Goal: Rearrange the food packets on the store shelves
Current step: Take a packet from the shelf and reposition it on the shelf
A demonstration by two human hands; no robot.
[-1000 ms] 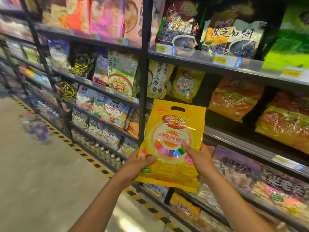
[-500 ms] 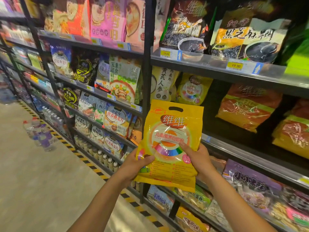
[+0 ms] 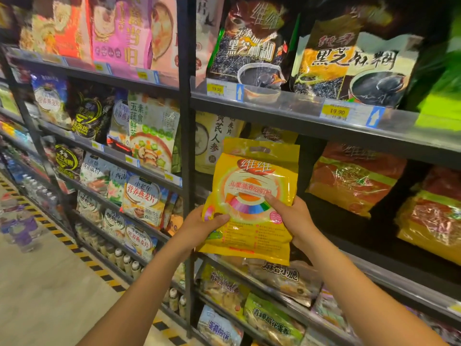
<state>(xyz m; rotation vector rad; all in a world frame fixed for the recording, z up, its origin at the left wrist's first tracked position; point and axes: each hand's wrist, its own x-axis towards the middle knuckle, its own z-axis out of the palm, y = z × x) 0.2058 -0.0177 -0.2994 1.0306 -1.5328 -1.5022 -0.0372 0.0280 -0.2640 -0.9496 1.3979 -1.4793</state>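
Note:
Both my hands hold a yellow food packet (image 3: 252, 186) with red characters and a rainbow ring on its front. My left hand (image 3: 199, 227) grips its lower left edge, thumb on the front. On the packet's right side sits my right hand (image 3: 294, 219), thumb pressed near the ring. The packet is upright, in front of the middle shelf (image 3: 399, 278), just right of the black upright post (image 3: 187, 146). Behind it on that shelf stand a pale packet (image 3: 214, 143) and another yellow packet (image 3: 272, 134), partly hidden.
Orange-red packets (image 3: 354, 181) lie further right on the middle shelf. Black sesame packets (image 3: 349, 58) fill the shelf above, over yellow price tags (image 3: 336, 111). Snack bags (image 3: 284, 275) sit on the lower shelf. Left bay holds cereal packets (image 3: 149, 136). Water bottles (image 3: 17, 221) stand on the floor at left.
The yellow packet has moved up and toward the middle shelf, held by both hands. My view has shifted closer to the shelves and slightly upward.

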